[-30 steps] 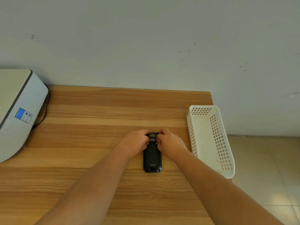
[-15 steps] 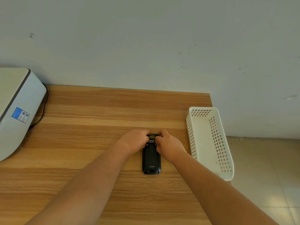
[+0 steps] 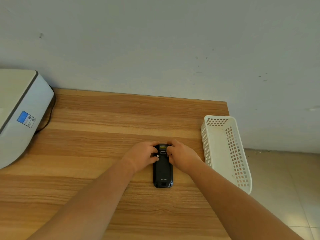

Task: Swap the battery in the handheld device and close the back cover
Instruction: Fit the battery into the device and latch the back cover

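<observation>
A black handheld device (image 3: pixel 163 172) lies face down on the wooden table (image 3: pixel 103 122), its back cover in place and a small yellow label at its far end. My left hand (image 3: pixel 142 155) grips the device's upper left side, thumb on a small metal latch. On the upper right side my right hand (image 3: pixel 181 155) does the same with its fingers curled over the far end. No loose battery is visible.
A white perforated plastic basket (image 3: pixel 230 163), nothing visible inside, stands at the table's right edge, close to my right forearm. A grey-white machine (image 3: pixel 20 115) with a blue label and a dark cable occupies the left. The wall runs along the table's far edge; tiled floor lies beyond the right edge.
Both hands stay on the device's far end; the fingers have shifted slightly around the latches. The device has not moved on the table.
</observation>
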Demonstrator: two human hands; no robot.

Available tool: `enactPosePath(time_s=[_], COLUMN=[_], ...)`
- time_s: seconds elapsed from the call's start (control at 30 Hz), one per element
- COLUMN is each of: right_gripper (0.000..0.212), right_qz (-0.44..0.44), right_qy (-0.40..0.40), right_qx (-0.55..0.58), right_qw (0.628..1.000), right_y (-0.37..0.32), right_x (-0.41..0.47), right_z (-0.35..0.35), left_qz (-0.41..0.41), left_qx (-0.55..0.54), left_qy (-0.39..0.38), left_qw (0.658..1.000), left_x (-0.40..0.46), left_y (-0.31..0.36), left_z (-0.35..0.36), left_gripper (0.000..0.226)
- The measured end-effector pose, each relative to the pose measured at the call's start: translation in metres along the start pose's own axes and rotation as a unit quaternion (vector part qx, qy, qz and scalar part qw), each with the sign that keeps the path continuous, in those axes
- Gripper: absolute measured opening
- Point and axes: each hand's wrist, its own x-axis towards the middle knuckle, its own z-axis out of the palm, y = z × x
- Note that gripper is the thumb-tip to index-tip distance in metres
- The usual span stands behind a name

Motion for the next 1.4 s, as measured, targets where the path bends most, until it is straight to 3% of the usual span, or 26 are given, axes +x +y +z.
enactPosePath(time_s=[0.53,0.77,1.17,1.4], right_gripper=[0.025,0.025,0.027,0.025], right_qz=[-0.063,-0.045,-0.040,-0.040], right_qy=[0.016,0.012,0.037,0.051], right_qx=[-0.083,0.014,0.031,0.046], right_qw=[0.994,0.999,0.998,0.997], right_y=[0.010,0.016,0.014,0.014], right_x=[0.010,-0.002,-0.002,-0.002], right_z=[0.002,-0.004,0.004,0.008], left_qz=[-0.023,-0.014,0.091,0.108], left_qx=[0.014,-0.031,0.113,0.173], left_qy=[-0.025,0.016,-0.022,-0.033], left_qw=[0.999,0.999,0.989,0.978], left_x=[0.008,0.002,0.014,0.018], left_y=[0.005,-0.005,-0.004,-0.003], left_z=[0.000,0.003,-0.005,-0.005], left_gripper=[0.035,0.029,0.024,0.027])
